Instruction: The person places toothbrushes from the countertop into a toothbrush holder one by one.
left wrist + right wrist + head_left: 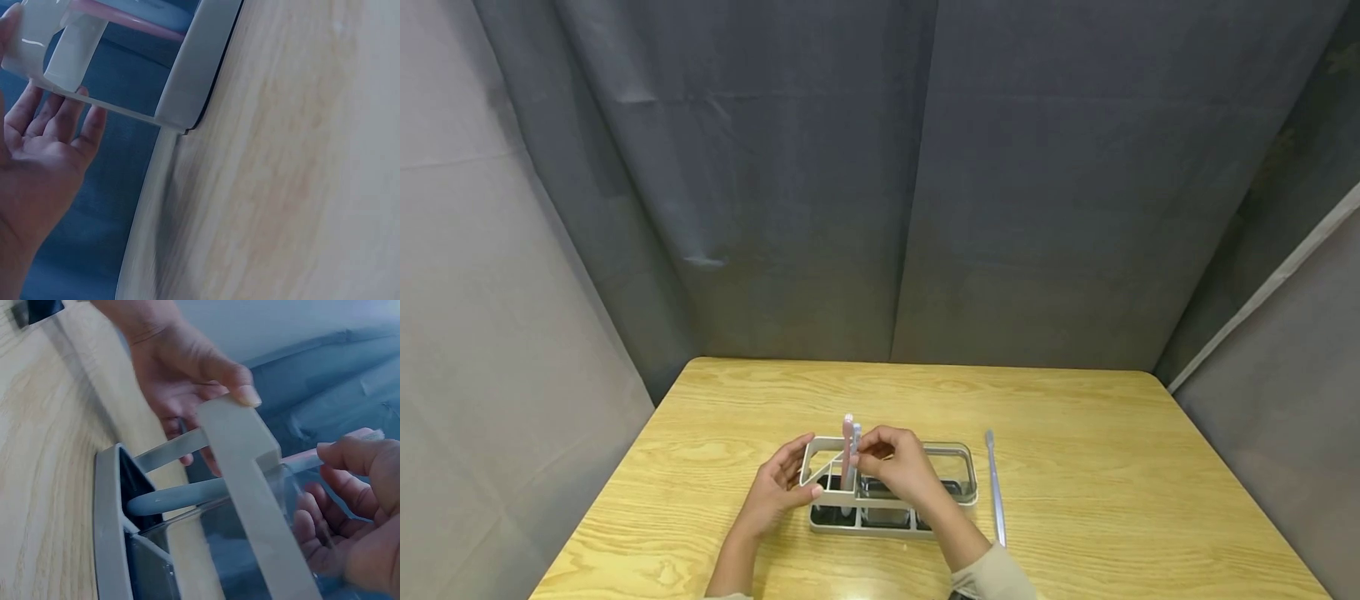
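A beige toothbrush holder (910, 503) with a dark-lined base stands on the table. My left hand (772, 493) grips its left end, the thumb on the upper rim in the right wrist view and the other fingers behind. Upright in a left compartment is a pink toothbrush (847, 450). Beside it stands a blue toothbrush (178, 496), its lower end down in the base. My right hand (901, 469) pinches the blue toothbrush near its head, between thumb and forefinger. This hand hides part of the holder's middle in the head view.
Another toothbrush (996, 487), pale blue-purple, lies on the wooden table (1112, 467) right of the holder. Clear cups (964, 454) sit in the holder's middle and right sections. Grey curtains (790, 208) hang behind the table and at both sides.
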`<action>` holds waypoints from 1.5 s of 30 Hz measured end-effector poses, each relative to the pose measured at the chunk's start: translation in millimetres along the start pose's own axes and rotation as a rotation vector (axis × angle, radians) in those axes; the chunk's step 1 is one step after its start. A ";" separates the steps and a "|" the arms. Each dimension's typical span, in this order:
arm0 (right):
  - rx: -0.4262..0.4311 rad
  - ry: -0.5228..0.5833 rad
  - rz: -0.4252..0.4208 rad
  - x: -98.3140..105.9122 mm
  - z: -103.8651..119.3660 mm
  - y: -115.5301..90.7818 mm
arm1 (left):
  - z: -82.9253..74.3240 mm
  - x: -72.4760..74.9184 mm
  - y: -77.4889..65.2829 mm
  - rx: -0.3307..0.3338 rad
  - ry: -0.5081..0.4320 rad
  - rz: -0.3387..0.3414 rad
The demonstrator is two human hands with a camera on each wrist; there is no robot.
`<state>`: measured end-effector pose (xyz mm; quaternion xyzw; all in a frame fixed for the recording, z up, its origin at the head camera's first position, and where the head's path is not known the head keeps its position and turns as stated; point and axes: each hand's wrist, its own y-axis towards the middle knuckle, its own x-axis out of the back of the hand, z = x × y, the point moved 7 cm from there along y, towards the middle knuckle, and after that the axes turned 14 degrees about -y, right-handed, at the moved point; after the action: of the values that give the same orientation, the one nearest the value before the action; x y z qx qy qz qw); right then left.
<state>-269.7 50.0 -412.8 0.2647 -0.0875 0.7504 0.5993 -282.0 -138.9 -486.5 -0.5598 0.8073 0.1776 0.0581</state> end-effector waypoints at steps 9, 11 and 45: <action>0.011 0.077 0.069 25.9 25.6 -21.3 | -1.5 -0.3 -1.0 -0.019 0.019 -0.023; 0.039 0.073 0.095 30.9 28.2 -24.0 | -2.4 -0.5 -1.4 -0.019 0.017 -0.028; 0.151 0.027 0.064 106.4 -39.7 -45.5 | 0.2 5.2 -1.0 0.001 0.031 -0.065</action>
<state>-253.3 170.7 -401.4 0.2961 -0.0309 0.7770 0.5546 -283.0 -143.8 -488.5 -0.5886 0.7894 0.1663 0.0515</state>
